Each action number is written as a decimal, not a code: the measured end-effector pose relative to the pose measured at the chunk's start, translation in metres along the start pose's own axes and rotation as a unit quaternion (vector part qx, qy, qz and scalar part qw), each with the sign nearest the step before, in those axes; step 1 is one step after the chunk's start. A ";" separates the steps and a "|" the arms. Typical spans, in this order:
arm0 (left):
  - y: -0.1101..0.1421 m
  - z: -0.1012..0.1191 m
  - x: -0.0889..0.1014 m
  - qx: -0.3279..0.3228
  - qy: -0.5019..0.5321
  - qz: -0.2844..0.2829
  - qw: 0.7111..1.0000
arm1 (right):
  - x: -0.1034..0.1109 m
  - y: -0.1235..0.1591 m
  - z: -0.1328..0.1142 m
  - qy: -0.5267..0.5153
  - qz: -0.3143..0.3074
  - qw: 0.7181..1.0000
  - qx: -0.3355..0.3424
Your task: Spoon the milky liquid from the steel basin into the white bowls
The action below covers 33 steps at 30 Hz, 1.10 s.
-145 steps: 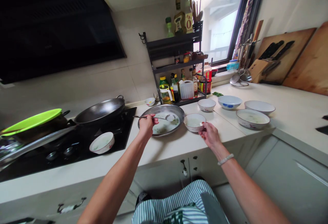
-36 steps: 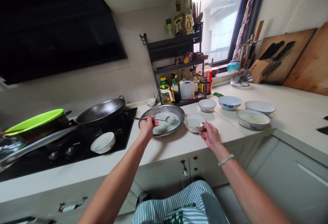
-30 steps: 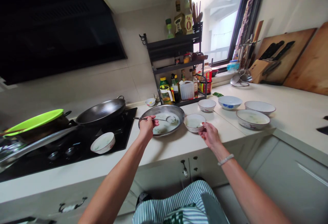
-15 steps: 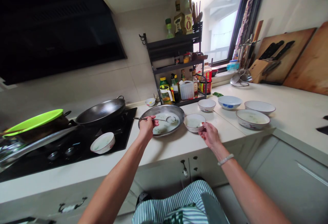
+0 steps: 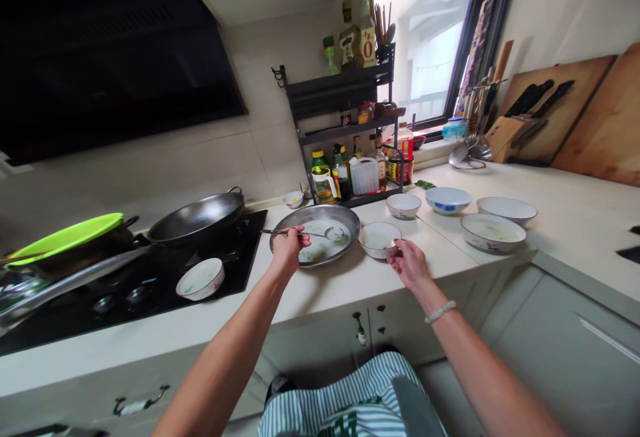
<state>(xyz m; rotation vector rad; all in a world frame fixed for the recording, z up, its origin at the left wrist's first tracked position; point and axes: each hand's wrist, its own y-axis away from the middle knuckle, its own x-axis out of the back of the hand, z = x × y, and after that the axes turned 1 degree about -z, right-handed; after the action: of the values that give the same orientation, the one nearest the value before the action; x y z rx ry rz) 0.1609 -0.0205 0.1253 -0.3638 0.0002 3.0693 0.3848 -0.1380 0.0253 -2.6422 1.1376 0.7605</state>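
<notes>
Kitchen, black stovetop [image 5: 165, 290] with wok [image 5: 200, 218], spice rack [image 5: 345, 133], knife block [image 5: 504, 135], cutting boards [image 5: 593, 123]

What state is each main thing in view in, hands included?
Left hand: closed on the spoon
Right hand: pinching the middle bowl by its rim
Metal pan: contains cloudy liquid
Spoon: held; whether dipped, unclear
Middle bowl: upright, contains liquid
Stovetop bowl: contains liquid
Front right bowl: contains liquid
Wok: uncovered
Knives: slotted in the wooden block

A thin, silver metal spoon [image 5: 334, 233] reaches across a big, round, silver metal pan [image 5: 325, 211], its round end over cloudy white liquid [image 5: 316, 248] with green bits, and a small, round white bowl [image 5: 373, 251], also holding cloudy liquid, sits upright on the white surface [image 5: 350, 290] just beside the pan.
</notes>
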 end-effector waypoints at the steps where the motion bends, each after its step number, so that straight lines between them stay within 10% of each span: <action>1: 0.000 0.000 0.000 0.000 0.001 0.000 1.000 | 0.000 0.000 0.000 -0.001 -0.001 1.000 0.000; 33: 0.001 0.012 -0.005 -0.005 0.008 -0.016 1.000 | 0.001 -0.002 0.002 -0.003 -0.004 1.000 0.001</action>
<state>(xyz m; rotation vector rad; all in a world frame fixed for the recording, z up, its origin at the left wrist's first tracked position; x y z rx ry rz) 0.1629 -0.0220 0.1383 -0.3858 -0.0198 3.0364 0.3859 -0.1369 0.0229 -2.6392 1.1246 0.7649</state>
